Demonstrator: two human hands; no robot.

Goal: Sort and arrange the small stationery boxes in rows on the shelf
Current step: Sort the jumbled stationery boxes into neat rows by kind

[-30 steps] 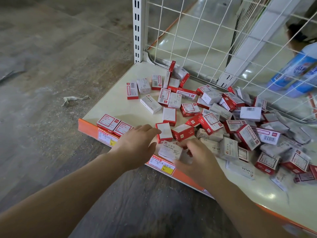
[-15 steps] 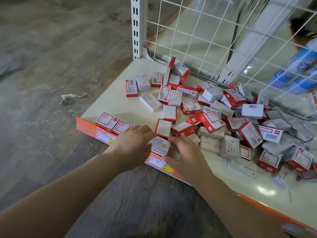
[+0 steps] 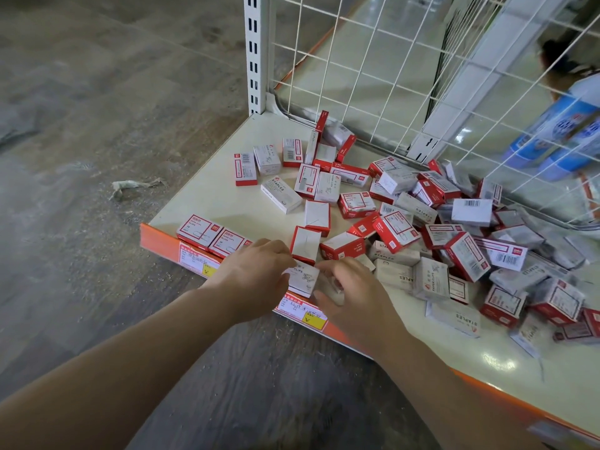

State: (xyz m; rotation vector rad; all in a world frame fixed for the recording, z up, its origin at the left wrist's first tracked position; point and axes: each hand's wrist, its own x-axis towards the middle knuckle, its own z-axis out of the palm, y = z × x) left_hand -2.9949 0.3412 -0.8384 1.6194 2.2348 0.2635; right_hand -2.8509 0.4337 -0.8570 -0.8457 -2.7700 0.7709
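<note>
White paper clip box (image 3: 302,278) sat at the shelf (image 3: 227,206) front edge, touching the left hand's (image 3: 256,274) curled fingers; whether they gripped it, I could not tell. Right hand (image 3: 352,293) fingers spread loose beside it. Best slide it left to the two red boxes (image 3: 212,236). Beyond the fingertips, a red-edged box (image 3: 305,244) and the messy pile (image 3: 454,241) crowded close.

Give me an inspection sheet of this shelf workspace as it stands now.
Surface: cream shelf board with an orange front edge strip carrying price labels.
Job's things: two red-and-white paper clip boxes lined up at the front edge; white paper clips box between the hands.
Clutter: loose heap of red and white boxes, unsorted.
Grippers: left hand touches the white box; right hand hovers beside it, fingers spread.
Cables: nothing seen.
Surroundings: white wire grid back panel; crumpled paper scrap on the floor.
</note>
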